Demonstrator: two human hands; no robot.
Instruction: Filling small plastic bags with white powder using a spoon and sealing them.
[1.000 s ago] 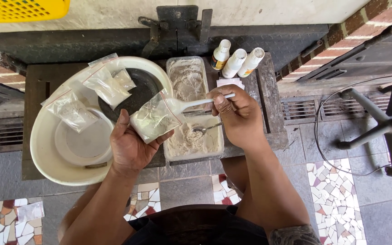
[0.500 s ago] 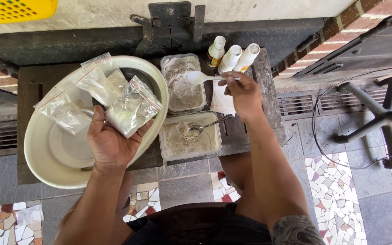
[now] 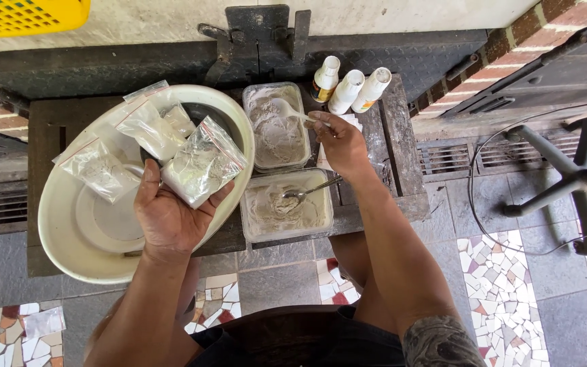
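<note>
Over the rim of the wide cream basin (image 3: 62, 245), the left hand (image 3: 171, 214) lies palm up with a small clear plastic bag (image 3: 202, 170) resting on it, thumb and fingers curled loosely round the lower end. The bag is a zip-type pouch with a thin red line along its top edge, crinkled and shiny, and partly filled with pale grey-white powder that has settled toward the palm. Three more bags of the same kind (image 3: 127, 139) lie inside the basin, just beyond the held one, also with powder in them.

To the right, the right hand (image 3: 341, 143) pinches the handle of a white plastic spoon (image 3: 290, 112), whose bowl sits in the powder of the far clear tub (image 3: 276, 126). A second tub (image 3: 287, 207), nearer the person, holds the same pale powder with a metal spoon (image 3: 307, 190) lying in it, handle pointing toward the right wrist. Three small white bottles (image 3: 348, 88) stand close together beyond the right hand. All of this sits on a dark, worn table (image 3: 42, 136).
</note>
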